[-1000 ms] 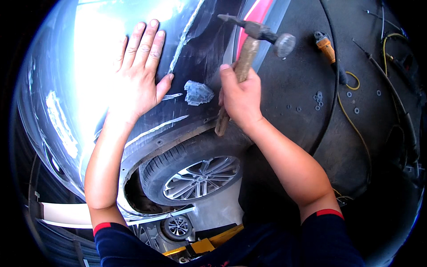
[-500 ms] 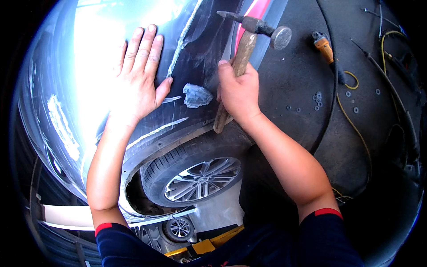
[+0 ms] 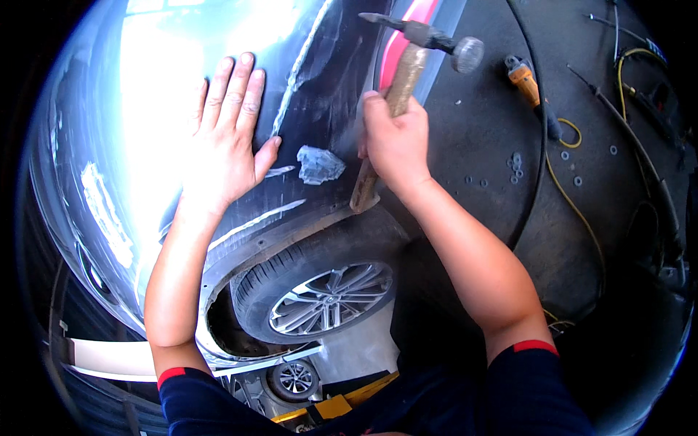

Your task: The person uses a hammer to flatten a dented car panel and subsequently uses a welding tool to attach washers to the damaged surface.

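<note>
My left hand (image 3: 227, 138) lies flat, fingers spread, on the glossy dark car fender (image 3: 131, 145) above the wheel arch. My right hand (image 3: 396, 142) grips the wooden handle of a body hammer (image 3: 407, 58); its metal head (image 3: 436, 38) is raised over the fender's right edge. Between the two hands, a scuffed patch of grey filler (image 3: 318, 164) and pale scratch lines mark the panel.
Below the hands sits the tyre with a silver alloy wheel (image 3: 327, 298). On the dark floor to the right lie an orange-handled tool (image 3: 525, 78), a yellow cable (image 3: 574, 203), black hoses and small scattered washers (image 3: 512, 161). A yellow lift part (image 3: 342, 403) shows at the bottom.
The hammer head has shifted slightly up and left with my right hand, swinging over the fender edge. My left hand stays flat on the panel.
</note>
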Tool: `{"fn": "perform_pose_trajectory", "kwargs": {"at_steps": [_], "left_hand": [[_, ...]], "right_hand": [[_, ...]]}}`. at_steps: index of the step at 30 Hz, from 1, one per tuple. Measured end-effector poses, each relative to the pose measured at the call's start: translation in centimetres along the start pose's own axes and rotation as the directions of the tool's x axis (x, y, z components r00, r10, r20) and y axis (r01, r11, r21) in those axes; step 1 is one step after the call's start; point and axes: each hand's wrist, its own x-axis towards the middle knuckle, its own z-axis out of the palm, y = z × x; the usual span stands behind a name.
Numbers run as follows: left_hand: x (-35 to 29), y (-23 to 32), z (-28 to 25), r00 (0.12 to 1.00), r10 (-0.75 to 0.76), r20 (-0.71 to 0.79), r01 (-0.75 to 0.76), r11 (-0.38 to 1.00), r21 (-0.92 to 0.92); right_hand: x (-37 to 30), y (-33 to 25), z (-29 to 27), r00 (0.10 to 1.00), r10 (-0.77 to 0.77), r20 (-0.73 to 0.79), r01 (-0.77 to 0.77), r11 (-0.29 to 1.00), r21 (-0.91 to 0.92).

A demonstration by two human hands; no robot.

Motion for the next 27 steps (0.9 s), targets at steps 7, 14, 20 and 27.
{"fn": "perform_pose_trajectory", "kwargs": {"at_steps": [7,14,20,27], "left_hand": [[-0.1,0.3,-0.4,1.000,-0.001,0.021,0.001,1.000,-0.003],[-0.1,0.3,-0.6,1.000,-0.007,0.024,0.007,1.000,-0.018],[0.2,0.4,-0.6,1.000,-0.011,0.026,0.011,1.000,-0.008],[0.0,0.4,-0.6,1.000,-0.001,0.022,0.001,1.000,-0.008]], "right_hand": [[1.4,-0.4,0.1,0.999,-0.053,0.009,0.053,0.998,0.026],[1.5,-1.4,0.4,0.999,-0.045,-0.008,0.045,0.998,0.037],[2.6,-1.8,0.4,0.998,-0.053,0.034,0.053,0.999,0.013],[2.9,-3.3,1.4,0.996,0.057,0.065,-0.056,0.998,-0.018]]}}
